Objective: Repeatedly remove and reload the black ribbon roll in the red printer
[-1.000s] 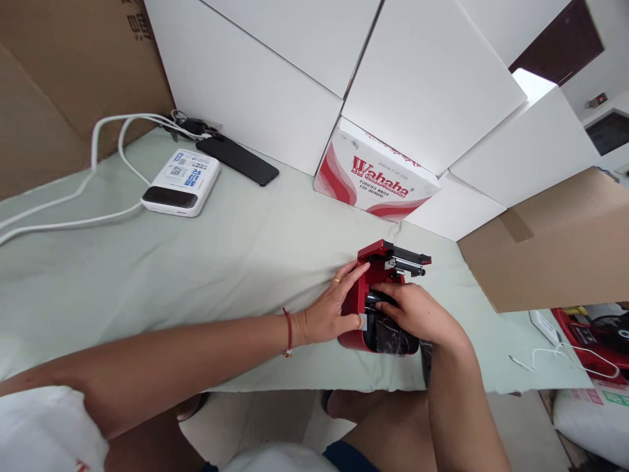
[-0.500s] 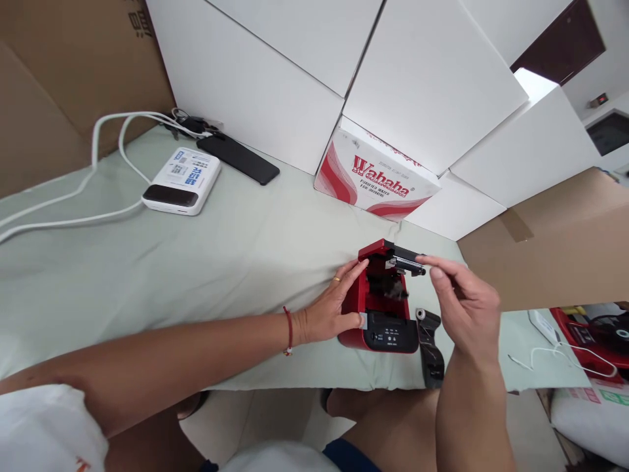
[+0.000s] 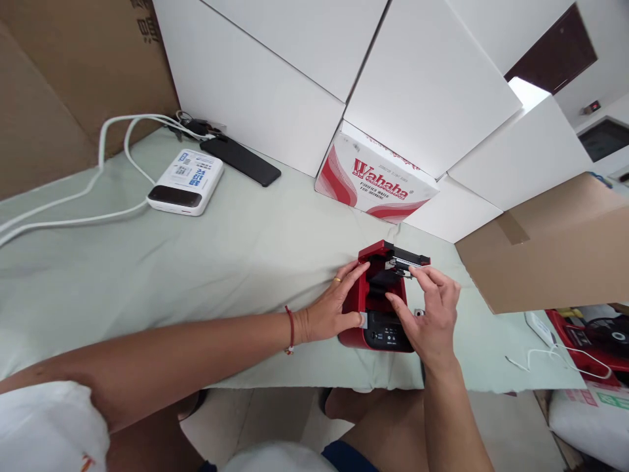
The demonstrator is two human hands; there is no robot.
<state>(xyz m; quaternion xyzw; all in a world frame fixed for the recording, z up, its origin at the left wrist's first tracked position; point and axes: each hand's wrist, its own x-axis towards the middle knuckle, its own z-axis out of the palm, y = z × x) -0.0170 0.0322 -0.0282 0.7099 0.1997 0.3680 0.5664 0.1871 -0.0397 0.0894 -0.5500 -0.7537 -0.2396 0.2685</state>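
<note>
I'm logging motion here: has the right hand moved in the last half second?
Yes. The right hand has come left, from beside the red printer onto its open top; the printer sits unmoved before the Wahaha box.

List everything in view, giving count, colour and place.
printer: one, red with a black front, lid open, near the table's front edge
carton: one, red and white, behind the printer
boxes: several, white, stacked along the back
cardboard: two pieces, brown, one back left and one at the right
power bank: one, white, on the left of the table
phone: one, black, just behind the power bank
cables: white, far left, count unclear
table: one, with a pale green cover
left hand: grips the printer's left side; red bracelet, ring
right hand: open over the printer's front, fingertips at the lid
</note>
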